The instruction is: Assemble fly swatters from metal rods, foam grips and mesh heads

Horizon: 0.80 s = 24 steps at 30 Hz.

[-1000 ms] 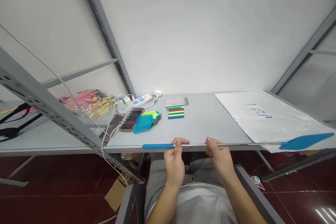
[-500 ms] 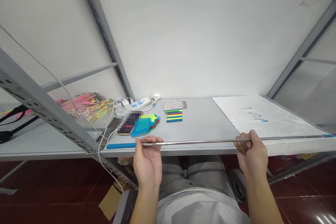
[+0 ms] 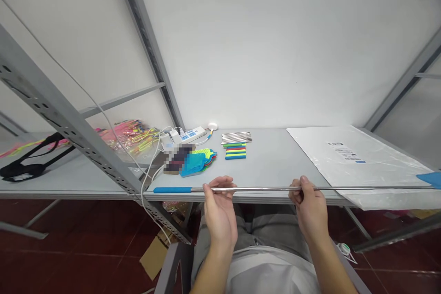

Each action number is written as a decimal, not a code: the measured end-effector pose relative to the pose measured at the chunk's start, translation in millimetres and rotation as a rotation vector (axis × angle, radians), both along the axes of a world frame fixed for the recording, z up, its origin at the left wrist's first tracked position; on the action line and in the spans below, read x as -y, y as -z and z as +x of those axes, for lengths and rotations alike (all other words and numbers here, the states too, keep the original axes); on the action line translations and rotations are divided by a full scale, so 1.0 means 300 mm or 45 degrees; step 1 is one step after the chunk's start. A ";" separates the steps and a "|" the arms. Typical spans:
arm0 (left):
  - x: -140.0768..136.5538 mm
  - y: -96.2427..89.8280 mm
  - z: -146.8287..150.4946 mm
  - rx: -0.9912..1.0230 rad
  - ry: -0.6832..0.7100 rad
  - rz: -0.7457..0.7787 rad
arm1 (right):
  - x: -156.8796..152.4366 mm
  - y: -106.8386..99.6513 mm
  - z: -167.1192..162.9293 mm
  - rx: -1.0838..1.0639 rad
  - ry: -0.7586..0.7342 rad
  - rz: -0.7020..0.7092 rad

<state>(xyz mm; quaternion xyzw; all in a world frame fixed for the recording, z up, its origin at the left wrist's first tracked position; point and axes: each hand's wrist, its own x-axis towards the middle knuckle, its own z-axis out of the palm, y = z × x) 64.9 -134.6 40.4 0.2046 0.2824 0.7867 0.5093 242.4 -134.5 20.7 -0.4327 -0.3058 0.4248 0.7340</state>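
Note:
A long telescopic fly swatter (image 3: 262, 189) lies level across the front edge of the grey table (image 3: 272, 161). It has a blue grip at the left end, a thin metal rod and a blue head at the far right edge of the view. My left hand (image 3: 219, 206) pinches the rod near the blue grip. My right hand (image 3: 310, 206) grips the rod further right. Both hands are closed around the rod, palms toward me.
A stack of mesh swatter heads (image 3: 198, 161), several coloured grips (image 3: 235, 151) and metal rods (image 3: 236, 137) lie mid-table. A power strip (image 3: 188, 134) with cables sits behind. A clear plastic bag (image 3: 358, 158) covers the right side. Grey shelf struts (image 3: 79, 124) rise at left.
The hands spread wide along the rod half a second ago as it stretched out. Now they are closer together again, and the swatter has shifted right, with its blue head showing at the right edge.

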 end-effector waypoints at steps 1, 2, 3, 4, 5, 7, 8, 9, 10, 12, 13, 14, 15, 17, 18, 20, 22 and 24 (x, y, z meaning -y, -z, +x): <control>0.004 0.003 0.008 -0.026 0.026 0.006 | 0.001 -0.003 -0.003 -0.008 -0.011 0.006; 0.009 0.006 0.017 -0.058 0.060 0.008 | 0.002 -0.007 -0.004 -0.015 -0.016 0.013; 0.016 0.009 0.027 -0.097 0.104 0.007 | 0.004 -0.011 -0.005 -0.019 -0.017 0.018; 0.023 0.011 0.036 -0.145 0.167 0.004 | 0.005 -0.014 -0.004 -0.021 -0.018 0.022; 0.030 0.012 0.045 -0.203 0.251 0.002 | 0.006 -0.017 -0.002 -0.018 -0.019 0.026; 0.042 0.011 0.057 -0.336 0.473 0.005 | 0.008 -0.020 0.009 0.001 -0.027 0.041; 0.046 0.010 0.060 -0.389 0.587 0.015 | 0.009 -0.021 0.018 0.019 -0.032 0.056; 0.047 0.007 0.059 -0.413 0.671 0.029 | 0.009 -0.021 0.029 0.040 -0.039 0.076; 0.045 0.004 0.056 -0.400 0.711 0.045 | 0.009 -0.022 0.042 0.063 -0.045 0.096; 0.036 -0.003 0.039 -0.271 0.657 0.062 | 0.007 -0.025 0.071 0.083 -0.036 0.126; 0.028 -0.007 0.027 -0.183 0.582 0.061 | 0.006 -0.027 0.084 0.079 -0.020 0.134; 0.020 -0.010 0.013 -0.103 0.496 0.053 | 0.006 -0.028 0.095 0.071 -0.004 0.138; 0.011 -0.014 -0.002 -0.039 0.408 0.040 | 0.005 -0.030 0.102 0.064 0.009 0.138; -0.004 -0.020 -0.028 0.046 0.256 0.011 | 0.004 -0.029 0.107 0.069 0.015 0.130; -0.010 -0.021 -0.037 0.070 0.199 -0.001 | 0.004 -0.027 0.104 0.082 0.006 0.120; -0.017 -0.022 -0.046 0.096 0.123 -0.017 | 0.003 -0.021 0.090 0.101 -0.005 0.090; -0.019 -0.019 -0.042 0.093 0.081 -0.025 | 0.000 -0.014 0.073 0.094 0.019 0.064; -0.018 -0.015 -0.030 0.081 0.047 -0.032 | -0.004 -0.009 0.056 0.065 0.076 0.068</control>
